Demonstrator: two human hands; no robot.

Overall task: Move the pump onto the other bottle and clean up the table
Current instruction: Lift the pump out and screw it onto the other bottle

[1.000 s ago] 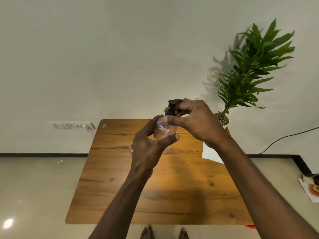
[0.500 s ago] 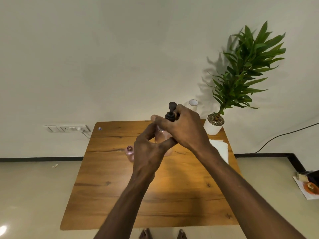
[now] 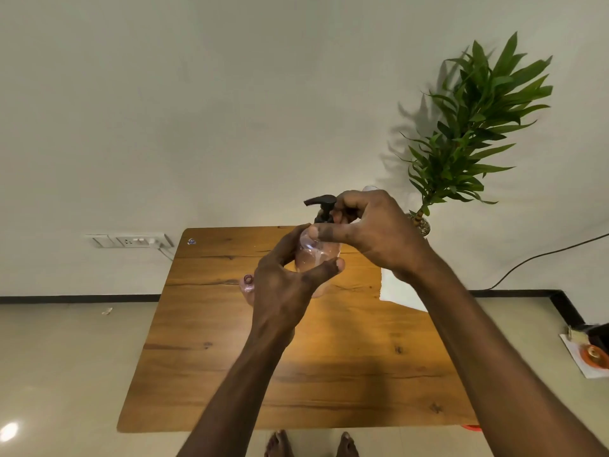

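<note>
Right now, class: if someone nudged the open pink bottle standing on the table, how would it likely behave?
The pink bottle looks like thin plastic, so probably light and easy to slide on the smooth table. With no pump on its open neck, tipping it might spill any contents. It is half hidden behind the left hand.

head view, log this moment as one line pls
left hand: holds clear bottle | right hand: on black pump at neck | open pink bottle: on table | white cloth: unused

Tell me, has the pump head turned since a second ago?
Yes. The pump nozzle now points left, toward the wall socket; earlier it did not stick out leftward.
</note>
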